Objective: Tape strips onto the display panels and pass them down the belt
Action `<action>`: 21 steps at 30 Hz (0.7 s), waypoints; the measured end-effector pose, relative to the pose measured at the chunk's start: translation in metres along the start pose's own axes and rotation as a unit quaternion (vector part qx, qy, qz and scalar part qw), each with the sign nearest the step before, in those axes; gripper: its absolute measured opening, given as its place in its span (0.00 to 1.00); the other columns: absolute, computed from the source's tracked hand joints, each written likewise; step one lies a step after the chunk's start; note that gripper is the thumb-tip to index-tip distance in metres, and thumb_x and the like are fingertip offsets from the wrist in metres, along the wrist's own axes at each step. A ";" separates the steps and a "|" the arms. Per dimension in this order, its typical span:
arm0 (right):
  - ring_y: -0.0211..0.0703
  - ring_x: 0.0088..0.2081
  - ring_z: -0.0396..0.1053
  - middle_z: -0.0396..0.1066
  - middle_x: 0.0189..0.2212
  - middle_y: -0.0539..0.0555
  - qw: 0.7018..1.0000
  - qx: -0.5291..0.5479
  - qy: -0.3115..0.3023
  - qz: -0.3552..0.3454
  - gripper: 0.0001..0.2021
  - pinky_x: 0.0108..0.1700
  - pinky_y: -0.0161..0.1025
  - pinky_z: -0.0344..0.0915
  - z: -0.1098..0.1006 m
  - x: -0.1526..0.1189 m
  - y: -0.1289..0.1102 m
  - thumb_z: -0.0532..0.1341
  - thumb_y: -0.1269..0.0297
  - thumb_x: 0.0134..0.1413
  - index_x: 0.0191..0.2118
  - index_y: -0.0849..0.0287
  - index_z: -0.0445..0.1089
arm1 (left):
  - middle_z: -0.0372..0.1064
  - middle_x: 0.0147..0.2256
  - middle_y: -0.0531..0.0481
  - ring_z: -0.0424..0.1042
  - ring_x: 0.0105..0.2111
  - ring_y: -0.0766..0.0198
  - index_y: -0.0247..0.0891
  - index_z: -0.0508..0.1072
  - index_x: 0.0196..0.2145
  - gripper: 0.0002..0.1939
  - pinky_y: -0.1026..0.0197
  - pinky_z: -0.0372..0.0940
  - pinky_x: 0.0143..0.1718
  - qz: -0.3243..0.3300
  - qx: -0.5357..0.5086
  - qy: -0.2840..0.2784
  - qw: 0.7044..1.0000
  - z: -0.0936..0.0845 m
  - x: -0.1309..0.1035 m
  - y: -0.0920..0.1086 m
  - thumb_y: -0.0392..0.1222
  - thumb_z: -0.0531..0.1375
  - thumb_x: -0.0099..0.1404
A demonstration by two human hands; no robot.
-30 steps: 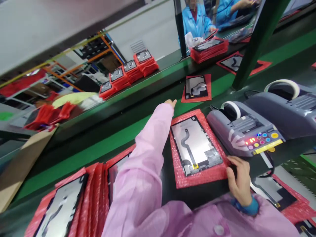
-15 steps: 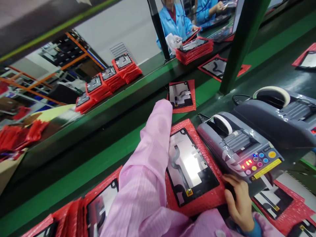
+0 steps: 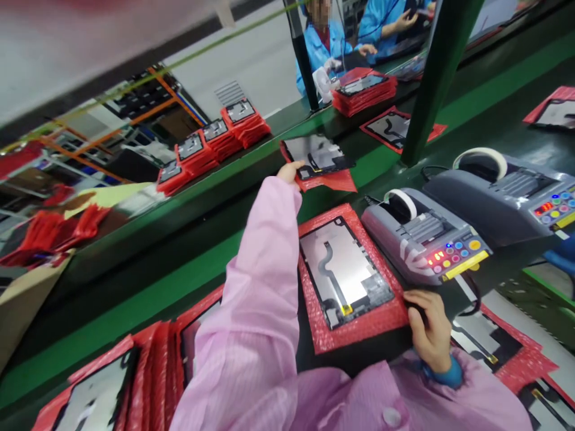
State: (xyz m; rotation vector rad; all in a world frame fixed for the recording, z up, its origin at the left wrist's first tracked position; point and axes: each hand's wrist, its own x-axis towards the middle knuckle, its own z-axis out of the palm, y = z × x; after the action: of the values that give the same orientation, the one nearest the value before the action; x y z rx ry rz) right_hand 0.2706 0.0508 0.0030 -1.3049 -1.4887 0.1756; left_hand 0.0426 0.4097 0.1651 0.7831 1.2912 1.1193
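Note:
My left hand (image 3: 290, 172) is stretched far forward and grips the near left edge of a black-framed silver panel (image 3: 317, 154), which is tilted up with red bubble wrap (image 3: 336, 181) under it. A larger-looking panel (image 3: 344, 266) with a grey curved strip and a yellow-edged tab lies flat on a red bubble-wrap sheet (image 3: 321, 338) in front of me. My right hand (image 3: 429, 326) rests beside this sheet's right corner, its fingers curved and thumb apart, with nothing seen in it.
Two grey tape dispensers (image 3: 426, 239) stand at the right, near a green post (image 3: 442, 84). Stacks of wrapped panels (image 3: 195, 157) line the far ledge; more wrapped panels (image 3: 96, 392) lie lower left. People in blue (image 3: 326, 45) work beyond.
The far panel has been lifted and tilted by my left hand, which has come into view from behind the sleeve. The view has shifted slightly; my right hand stays by the near sheet.

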 end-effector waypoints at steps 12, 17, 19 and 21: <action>0.47 0.44 0.77 0.75 0.47 0.55 0.799 0.423 -0.198 0.380 0.30 0.43 0.46 0.77 0.003 0.062 -0.064 0.60 0.36 0.56 0.57 0.48 0.64 | 0.78 0.39 0.52 0.79 0.41 0.58 0.43 0.71 0.50 0.28 0.54 0.71 0.53 -0.031 -0.152 -0.027 0.987 -0.088 -0.280 -0.135 0.34 0.72 0.51; 0.47 0.47 0.76 0.77 0.45 0.54 0.847 0.325 -0.175 0.381 0.34 0.55 0.47 0.72 0.009 0.050 -0.049 0.75 0.53 0.39 0.53 0.52 0.67 | 0.74 0.51 0.45 0.74 0.52 0.54 0.41 0.69 0.57 0.34 0.51 0.66 0.58 0.048 -0.012 -0.016 0.999 -0.088 -0.272 -0.187 0.43 0.71 0.54; 0.47 0.47 0.76 0.76 0.46 0.55 0.856 0.317 -0.168 0.373 0.34 0.55 0.50 0.72 0.011 0.044 -0.045 0.74 0.52 0.41 0.55 0.52 0.65 | 0.71 0.53 0.42 0.71 0.54 0.52 0.41 0.70 0.57 0.30 0.50 0.65 0.58 0.172 0.166 0.078 0.968 -0.091 -0.273 -0.191 0.45 0.70 0.57; 0.47 0.45 0.75 0.76 0.46 0.56 0.881 0.280 -0.161 0.345 0.32 0.53 0.51 0.71 0.010 0.038 -0.046 0.72 0.51 0.44 0.55 0.53 0.65 | 0.70 0.54 0.40 0.69 0.54 0.52 0.41 0.74 0.52 0.21 0.48 0.63 0.58 0.306 0.350 0.144 0.873 -0.093 -0.276 -0.190 0.46 0.67 0.62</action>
State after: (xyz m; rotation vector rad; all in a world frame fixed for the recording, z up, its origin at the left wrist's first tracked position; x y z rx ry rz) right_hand 0.2426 0.0677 0.0537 -1.2935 -1.0371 1.2482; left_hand 0.0101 0.0779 0.0648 1.7069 1.8037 1.2924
